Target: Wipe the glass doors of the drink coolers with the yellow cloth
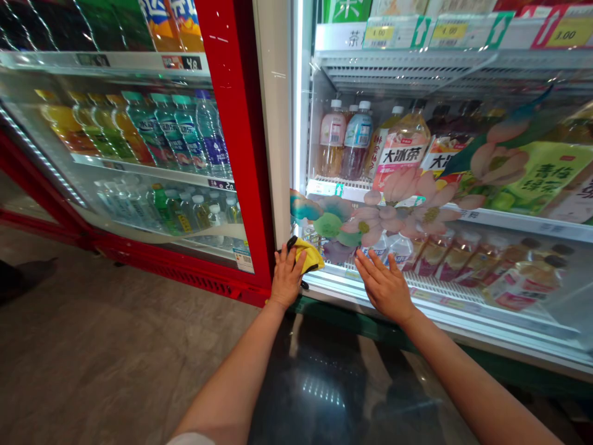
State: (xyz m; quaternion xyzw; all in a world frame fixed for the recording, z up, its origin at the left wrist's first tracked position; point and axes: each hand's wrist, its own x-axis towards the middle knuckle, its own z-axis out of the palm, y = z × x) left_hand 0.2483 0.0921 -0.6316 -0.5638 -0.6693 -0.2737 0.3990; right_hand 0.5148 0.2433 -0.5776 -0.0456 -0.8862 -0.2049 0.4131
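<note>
My left hand (286,278) presses a yellow cloth (313,257) with dark edging against the lower left corner of a glass cooler door, beside its pale frame. Its fingers lie over the cloth, and part of the cloth is hidden beneath them. To the right, my right hand (385,289) reaches to the lower part of the same glass door (343,247), fingers stretched out and holding nothing. A pink flower decal (393,216) spreads across the glass just above both hands.
Bottled drinks (403,148) stand on lit shelves behind the glass. On the left is another cooler with a red frame (241,123) and several rows of bottles. A green base strip (333,314) runs under the door, above dark, shiny flooring and a brown tiled floor (115,352).
</note>
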